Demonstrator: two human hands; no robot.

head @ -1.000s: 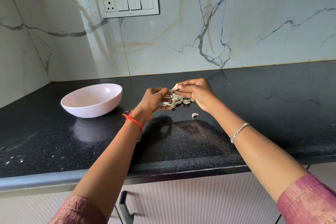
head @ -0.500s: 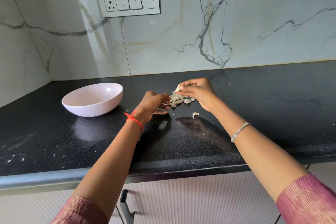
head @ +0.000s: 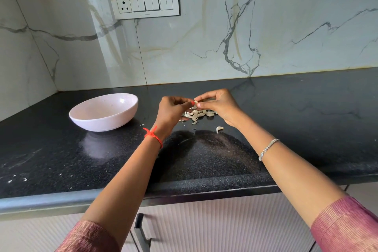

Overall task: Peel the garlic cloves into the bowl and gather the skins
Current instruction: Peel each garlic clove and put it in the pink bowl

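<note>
Head view: left hand [head: 171, 112] and right hand [head: 218, 106] pinch one garlic clove [head: 195, 104]; bowl [head: 98, 124] at their nine o'clock looks empty, most peeling remains

L hand [head: 173, 112] has come back up. Half a sec ago it was low on the worktop [head: 306, 129] at the left edge of the garlic pile [head: 197, 116]. Now it's above the pile, fingertips meeting the R hand [head: 219, 104] at the clove [head: 195, 104], as 1 s ago. A skin scrap [head: 142, 125] left of the pile looks new, tho it's too tiny to be sure.
</note>
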